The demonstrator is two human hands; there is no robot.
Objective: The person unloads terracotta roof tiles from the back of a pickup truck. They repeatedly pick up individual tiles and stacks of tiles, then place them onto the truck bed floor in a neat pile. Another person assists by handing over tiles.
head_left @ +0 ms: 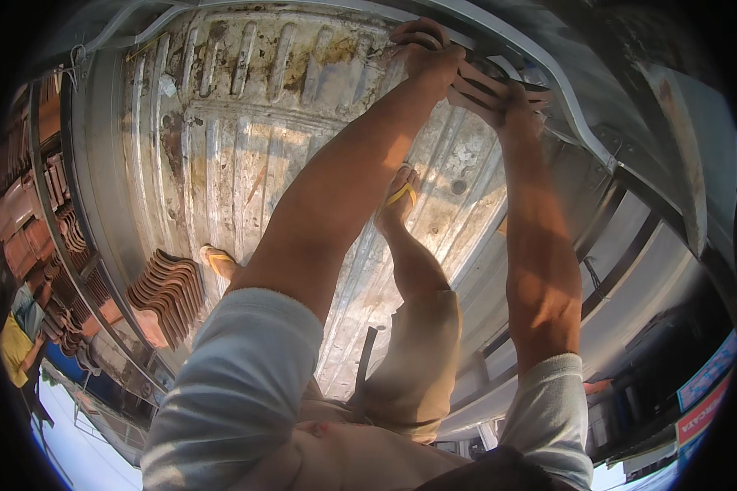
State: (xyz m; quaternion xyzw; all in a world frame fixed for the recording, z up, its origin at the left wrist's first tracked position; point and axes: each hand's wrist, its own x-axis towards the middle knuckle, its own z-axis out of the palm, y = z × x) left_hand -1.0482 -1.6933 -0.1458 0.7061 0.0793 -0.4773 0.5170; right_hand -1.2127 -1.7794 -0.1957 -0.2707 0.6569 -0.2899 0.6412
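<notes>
So, a small batch of curved tiles (477,88) is held up at the far right corner of a metal truck bed (254,184), right by the pale rim (563,86). Both hands are pretty much closed on it: the left hand (436,65) is set toward the left end, the right hand (516,108) at the right end, though the fingertips are mostly hidden, so exactly how they're curled can't be told. Two hands are probably used because the load is wide and brittle-looking, and a grip from both ends should keep the tiles from sliding apart. Whether the batch touches the bed can't be made out. Over on the left, a stack of tiles (165,296) is lined up against the side wall, curves nested together, likely so space is saved and nothing rocks loose. More tiles (26,221) are piled outside past the rail (47,176). The sandalled feet are planted well apart, presumably for balance while both arms are stretched out.
</notes>
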